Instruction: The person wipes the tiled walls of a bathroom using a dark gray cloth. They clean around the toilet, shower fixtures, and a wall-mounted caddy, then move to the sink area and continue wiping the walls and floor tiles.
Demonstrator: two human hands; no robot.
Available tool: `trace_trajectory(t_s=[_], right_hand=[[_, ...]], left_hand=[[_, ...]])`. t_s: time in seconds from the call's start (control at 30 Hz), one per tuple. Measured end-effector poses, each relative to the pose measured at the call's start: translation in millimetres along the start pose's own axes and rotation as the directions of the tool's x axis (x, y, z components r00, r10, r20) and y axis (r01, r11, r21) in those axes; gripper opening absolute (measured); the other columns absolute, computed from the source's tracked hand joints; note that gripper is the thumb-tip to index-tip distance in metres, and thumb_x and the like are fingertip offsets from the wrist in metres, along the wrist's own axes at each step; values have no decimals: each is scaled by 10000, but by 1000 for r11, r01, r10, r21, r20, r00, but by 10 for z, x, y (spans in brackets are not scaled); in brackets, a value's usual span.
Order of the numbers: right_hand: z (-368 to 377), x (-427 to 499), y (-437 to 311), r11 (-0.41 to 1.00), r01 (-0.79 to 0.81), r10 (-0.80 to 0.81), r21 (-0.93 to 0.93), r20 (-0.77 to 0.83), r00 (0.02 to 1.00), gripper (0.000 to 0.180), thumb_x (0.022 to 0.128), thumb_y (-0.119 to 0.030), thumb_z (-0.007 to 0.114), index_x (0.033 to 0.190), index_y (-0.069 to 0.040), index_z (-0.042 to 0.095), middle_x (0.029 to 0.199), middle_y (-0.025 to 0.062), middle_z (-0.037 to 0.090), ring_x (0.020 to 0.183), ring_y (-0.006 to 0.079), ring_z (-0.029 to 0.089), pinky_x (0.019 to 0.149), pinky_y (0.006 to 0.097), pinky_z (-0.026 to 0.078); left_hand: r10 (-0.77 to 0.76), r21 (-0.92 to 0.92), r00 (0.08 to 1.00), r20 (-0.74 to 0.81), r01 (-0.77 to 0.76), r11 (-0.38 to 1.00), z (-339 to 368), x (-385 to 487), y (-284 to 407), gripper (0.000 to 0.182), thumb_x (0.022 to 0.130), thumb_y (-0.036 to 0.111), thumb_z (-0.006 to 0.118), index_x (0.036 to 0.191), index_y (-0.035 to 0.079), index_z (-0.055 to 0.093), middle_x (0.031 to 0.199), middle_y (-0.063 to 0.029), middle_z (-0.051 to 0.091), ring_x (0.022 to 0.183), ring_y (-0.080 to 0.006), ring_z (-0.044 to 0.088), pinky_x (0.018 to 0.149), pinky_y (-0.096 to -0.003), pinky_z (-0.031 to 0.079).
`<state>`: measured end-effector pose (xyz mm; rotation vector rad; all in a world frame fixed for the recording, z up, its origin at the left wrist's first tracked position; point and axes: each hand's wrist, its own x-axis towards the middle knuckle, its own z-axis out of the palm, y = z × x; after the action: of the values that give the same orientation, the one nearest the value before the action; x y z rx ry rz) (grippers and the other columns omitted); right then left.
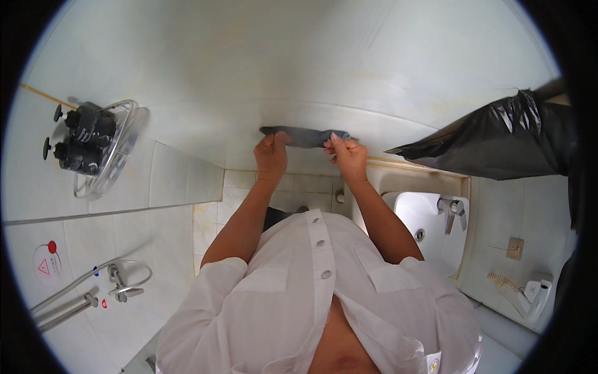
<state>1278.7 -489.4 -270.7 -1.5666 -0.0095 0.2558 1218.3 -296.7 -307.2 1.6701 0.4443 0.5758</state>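
A dark grey piece of fabric (pixel 306 137), which looks like a sock, is stretched sideways in front of the pale tiled wall. My left hand (pixel 272 156) pinches it near its darker, narrow left end, with the thumb over the cloth. At the lighter right end, my right hand (pixel 346 156) grips the edge between thumb and fingers. Both hands are raised above the tiled floor, in front of my white buttoned shirt.
A white sink (pixel 406 224) with a chrome faucet (pixel 452 212) lies to the right. Black plastic sheeting (pixel 500 138) juts in at upper right. Black pump bottles stand in a wire rack (pixel 114 149) on the left wall, above a shower mixer (pixel 121 285). A hair dryer (pixel 532 297) hangs lower right.
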Motion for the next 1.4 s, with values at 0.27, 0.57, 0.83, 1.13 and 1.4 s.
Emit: trace_trajectory(t_s=[0.27,0.57,0.83,1.13,1.4], right_hand=[[123,45,187,947,-186,200,-262,24,980,412,1003,-358,668,923,41,734,869,107,752,684,157,710,536,283,552],[565,-205,-1361,984,178,-180,31,141,973,390,1058,-321,596,949,32,722,931,136,764,635,132,680,500,251,511],[824,-44,-548,981,12,29,-192,210,977,426,1025,-354,637,937,53,729,917,148,755,717,161,722,518,275,543],[1113,-37,-438,928,160,-20,-337,382,924,382,1037,-321,606,1059,46,711,950,103,731,857,154,733,602,286,587],[1834,-37,-432,950,159,-28,-270,432,901,294,1043,-220,595,1110,41,711,1032,129,738,906,179,732,639,294,577]], left_hand=[[-65,272,992,-110,93,958,100,-54,-454,338,1010,223,572,784,-20,638,677,-124,615,681,-224,602,669,-414,466],[318,116,862,-394,-297,948,-260,242,1319,120,912,112,644,952,5,606,1020,-153,597,1010,-367,545,872,-457,457],[107,158,851,-514,-28,987,-329,246,332,351,880,105,623,1159,-55,483,1201,-267,458,1099,-434,457,974,-499,405],[-58,61,848,-526,106,992,-387,245,125,477,944,120,578,1315,-108,382,1331,-303,388,1187,-424,456,1048,-479,398],[55,43,768,-638,-36,998,-933,612,188,588,923,66,550,1408,-151,299,1436,-350,305,1320,-509,353,1145,-503,315]])
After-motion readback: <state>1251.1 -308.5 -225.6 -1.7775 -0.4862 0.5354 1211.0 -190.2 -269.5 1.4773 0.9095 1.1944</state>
